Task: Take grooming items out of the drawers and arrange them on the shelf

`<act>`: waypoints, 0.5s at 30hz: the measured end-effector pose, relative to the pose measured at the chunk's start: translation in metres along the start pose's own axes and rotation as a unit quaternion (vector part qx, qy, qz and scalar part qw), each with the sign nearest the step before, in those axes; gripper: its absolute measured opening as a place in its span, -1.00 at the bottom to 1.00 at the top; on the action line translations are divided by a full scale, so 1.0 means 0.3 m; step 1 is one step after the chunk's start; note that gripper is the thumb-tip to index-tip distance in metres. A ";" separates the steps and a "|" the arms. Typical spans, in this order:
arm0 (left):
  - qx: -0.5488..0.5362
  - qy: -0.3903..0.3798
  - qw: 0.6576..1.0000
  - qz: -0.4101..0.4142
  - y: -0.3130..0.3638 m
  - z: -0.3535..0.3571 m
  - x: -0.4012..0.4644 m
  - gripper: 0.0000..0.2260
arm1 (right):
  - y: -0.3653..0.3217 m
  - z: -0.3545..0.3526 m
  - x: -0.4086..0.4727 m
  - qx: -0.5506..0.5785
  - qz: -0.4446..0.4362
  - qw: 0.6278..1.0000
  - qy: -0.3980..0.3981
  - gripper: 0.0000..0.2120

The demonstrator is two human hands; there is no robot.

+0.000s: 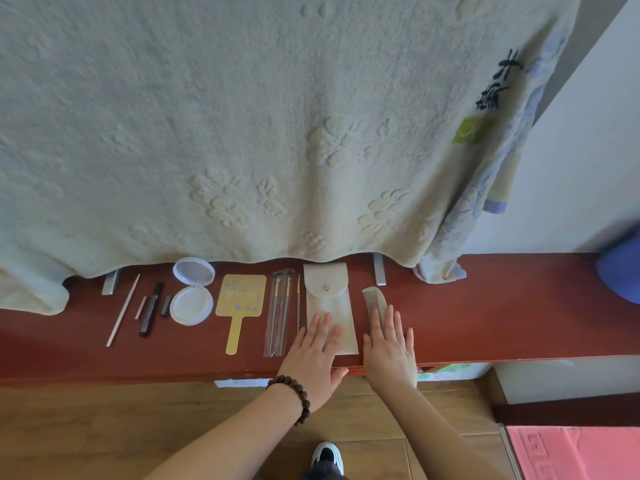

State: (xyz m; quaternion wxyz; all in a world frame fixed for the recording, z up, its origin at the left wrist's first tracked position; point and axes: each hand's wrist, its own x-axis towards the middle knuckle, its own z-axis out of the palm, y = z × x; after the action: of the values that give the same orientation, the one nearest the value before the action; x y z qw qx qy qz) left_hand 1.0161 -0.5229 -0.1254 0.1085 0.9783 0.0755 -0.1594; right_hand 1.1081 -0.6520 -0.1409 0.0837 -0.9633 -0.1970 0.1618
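Grooming items lie in a row on the red-brown shelf (485,317). From the left: a thin pale stick (123,310), dark pencils and small caps (150,308), an open round white compact (191,295), a yellow hand mirror (240,304), a clear pack of thin tools (280,311), a beige snap pouch (327,296) and a pale comb (373,301). My left hand (313,355) lies flat with fingers spread on the pouch's near end. My right hand (391,351) lies flat over the comb's near end. Neither hand grips anything.
A large cream towel (242,133) hangs over the back of the shelf, with a blue-patterned cloth (485,209) at its right. A blue object (621,271) sits at the shelf's far right. Below are a wooden floor (104,427), a pink mat (575,452) and my shoe (327,457).
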 end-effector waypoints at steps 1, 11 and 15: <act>0.002 -0.005 1.000 -0.004 0.003 -0.002 0.001 -0.38 | -0.011 -0.002 0.010 0.005 0.002 1.000 -0.008 -0.47; 0.014 -0.032 0.999 -0.006 0.000 -0.009 0.013 -0.38 | -0.065 -0.018 0.038 0.049 0.021 0.998 -0.041 -0.45; 0.005 -0.033 0.999 -0.004 -0.011 -0.017 0.013 -0.39 | -0.072 -0.030 0.048 0.055 0.019 0.997 -0.053 -0.45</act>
State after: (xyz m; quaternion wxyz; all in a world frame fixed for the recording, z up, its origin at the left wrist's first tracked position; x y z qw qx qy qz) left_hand 1.0208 -0.5181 -0.1226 0.1052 0.9727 0.0749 -0.1927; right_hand 1.1162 -0.6274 -0.1317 0.1231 -0.9510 -0.1735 0.2246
